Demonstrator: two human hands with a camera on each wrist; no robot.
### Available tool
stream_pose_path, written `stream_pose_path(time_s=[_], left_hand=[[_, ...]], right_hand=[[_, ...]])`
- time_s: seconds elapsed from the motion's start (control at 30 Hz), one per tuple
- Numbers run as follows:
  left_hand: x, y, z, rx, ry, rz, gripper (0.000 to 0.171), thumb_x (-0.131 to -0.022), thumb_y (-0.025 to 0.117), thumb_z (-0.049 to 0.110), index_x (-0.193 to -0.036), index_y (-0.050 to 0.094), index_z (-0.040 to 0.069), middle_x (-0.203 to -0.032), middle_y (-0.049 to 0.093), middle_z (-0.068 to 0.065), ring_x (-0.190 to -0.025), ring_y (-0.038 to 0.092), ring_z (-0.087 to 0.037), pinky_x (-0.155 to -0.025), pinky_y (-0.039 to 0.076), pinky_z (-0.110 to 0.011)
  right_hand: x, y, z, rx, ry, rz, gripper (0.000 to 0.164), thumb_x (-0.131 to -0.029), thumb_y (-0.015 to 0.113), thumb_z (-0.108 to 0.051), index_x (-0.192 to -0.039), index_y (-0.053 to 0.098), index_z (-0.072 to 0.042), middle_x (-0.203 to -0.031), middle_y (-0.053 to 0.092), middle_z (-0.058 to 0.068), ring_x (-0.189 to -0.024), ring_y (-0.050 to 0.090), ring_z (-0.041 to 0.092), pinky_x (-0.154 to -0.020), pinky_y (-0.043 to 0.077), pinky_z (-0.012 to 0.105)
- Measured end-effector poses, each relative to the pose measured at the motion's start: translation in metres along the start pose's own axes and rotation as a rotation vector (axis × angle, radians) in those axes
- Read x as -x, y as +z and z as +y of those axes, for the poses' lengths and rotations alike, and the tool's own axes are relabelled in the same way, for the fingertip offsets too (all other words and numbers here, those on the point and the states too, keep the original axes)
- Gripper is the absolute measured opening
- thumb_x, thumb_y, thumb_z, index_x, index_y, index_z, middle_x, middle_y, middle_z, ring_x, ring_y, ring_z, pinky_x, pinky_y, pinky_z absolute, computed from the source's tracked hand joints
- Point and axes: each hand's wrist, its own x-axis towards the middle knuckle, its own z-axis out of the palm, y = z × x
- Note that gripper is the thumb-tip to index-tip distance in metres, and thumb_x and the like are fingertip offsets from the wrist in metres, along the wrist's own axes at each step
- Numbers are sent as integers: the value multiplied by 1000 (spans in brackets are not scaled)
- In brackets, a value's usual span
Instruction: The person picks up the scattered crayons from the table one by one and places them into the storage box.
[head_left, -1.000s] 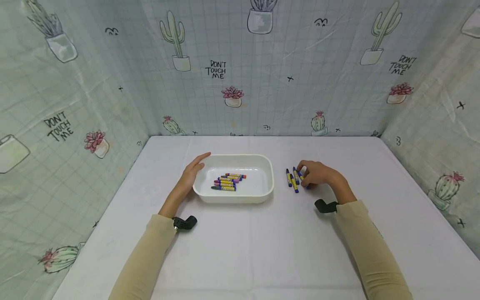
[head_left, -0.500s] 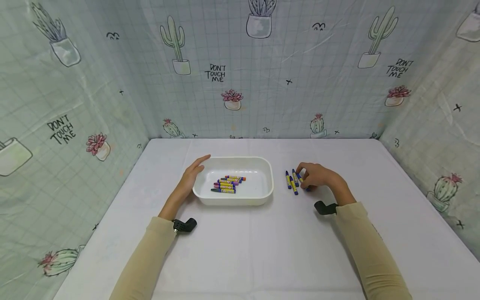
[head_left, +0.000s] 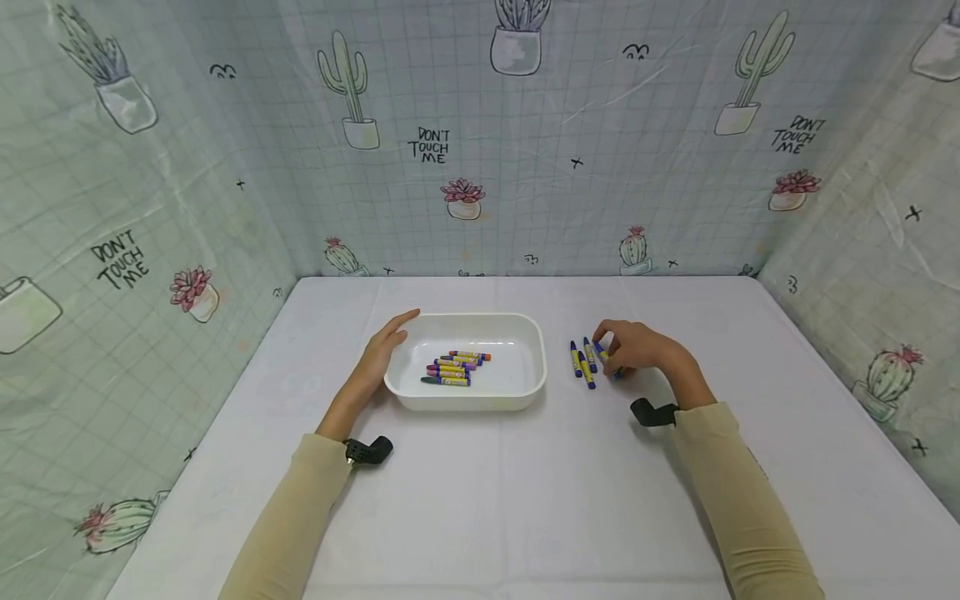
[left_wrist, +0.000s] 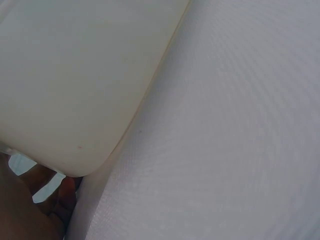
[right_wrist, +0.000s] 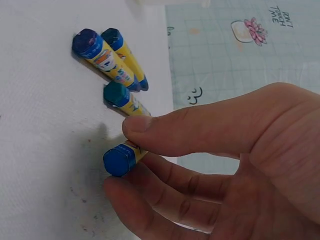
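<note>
A white tray [head_left: 468, 402] stands on the table, with several yellow-wrapped crayons [head_left: 450, 372] in its left half. My left hand [head_left: 377, 360] holds the tray by its left end, thumb over the rim; in the left wrist view the tray's wall partly hides the fingers [left_wrist: 37, 177]. To the right of the tray my right hand [head_left: 637, 348] pinches a blue crayon [right_wrist: 119, 159] between thumb and fingers, close to the table. Beside it lie several more crayons, including a dark-ended crayon [right_wrist: 106, 56] and a green-ended crayon [right_wrist: 117, 94].
White cloth covers the table [head_left: 495, 492]. A cactus-print curtain [head_left: 525, 208] stands behind the table and along both sides. Each wrist wears a black camera mount, such as the left mount [head_left: 369, 450].
My right hand has shifted slightly at the crayon in its fingers, its back lifting a little. The left hand and the tray stay in place; the head view has tilted slightly.
</note>
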Motion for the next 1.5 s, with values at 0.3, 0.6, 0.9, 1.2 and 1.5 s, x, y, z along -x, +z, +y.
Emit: stream_pose_path(time_s=[0.3,0.6,0.9,1.2,1.5], left_hand=[[-1,-1,-4,4,-10,3,51,-111,31,29,-161,38,24,-171,29,-2,-161,22,-30,-130,17,-56],[-2,0,-4,11,-1,-3,50,-112,32,27,-162,37,24,-171,29,-3,-159,26,-31,-129,23,-55],[-3,0,-2,28,-14,-9,51,-113,29,25,-163,34,22,-172,26,-3,-160,24,-32,-129,21,-55],[-3,-1,-1,25,-12,-1,50,-112,31,26,-162,36,24,-172,29,-1,-160,25,-30,-130,21,-53],[0,-1,8,21,-30,-14,50,-112,29,20,-162,34,16,-172,27,-6,-160,23,-33,-130,20,-53]], right_hand=[[2,-4,-5,-29,3,7,54,-93,72,-7,-142,49,-3,-122,65,27,-86,70,24,-78,64,36],[4,-3,-8,-18,-4,11,53,-94,69,-8,-142,48,-2,-123,65,27,-89,70,25,-79,64,37],[-1,0,-7,-7,4,3,50,-94,68,-9,-141,50,-2,-121,67,27,-86,71,24,-76,64,36],[-3,3,-8,-14,-13,-6,51,-93,67,-7,-141,50,-2,-121,67,27,-85,71,24,-75,63,35],[-4,4,-11,8,-5,-19,51,-93,67,-6,-141,50,-2,-117,68,25,-82,71,23,-74,62,34]])
